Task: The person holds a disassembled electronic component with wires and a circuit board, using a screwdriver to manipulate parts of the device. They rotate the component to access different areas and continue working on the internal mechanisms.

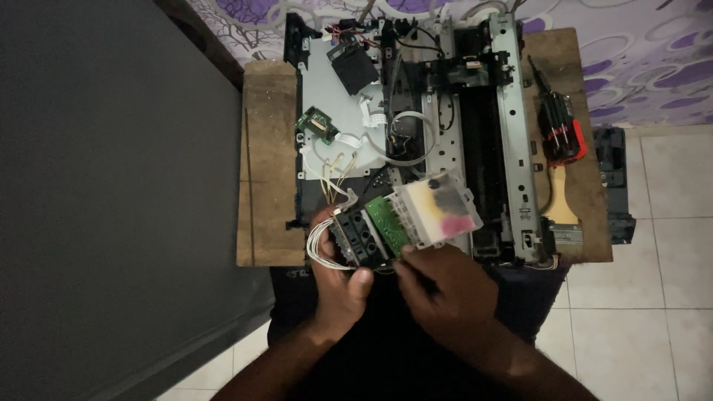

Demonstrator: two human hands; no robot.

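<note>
- The wooden desk (264,148) fills the middle of the view, with a dark wall to its left and pale floor tiles (668,297) to its right and below.
- An opened printer chassis (416,111) lies on the desk, its grey metal plate, black carriage rails and loose white ribbon cables all exposed.
- The printer carriage unit (405,219) is held just above the near edge of the chassis, tilted, with its clear ink holder (443,208) at the right end showing yellow, black and pink stains.
- A green circuit board (388,224) sits on the unit between the ink holder and a black slotted block (360,238).
- The right hand (449,293) has its grip closed on the lower edge of the unit, thumb tip pressed under the green board.
- The left hand (338,278) has its grip clamped on the black block end, thumb up against the underside and fingers wrapped behind.
- A bundle of white wires (319,245) loops out from the unit beside the left hand.
- A red and black screwdriver set (561,130) lies on the right strip of the desk, well apart from both hands.
- A paintbrush (561,208) with a wooden handle lies just below the screwdriver set.
- A small green board (318,122) rests on the grey plate near the chassis's left side.
</note>
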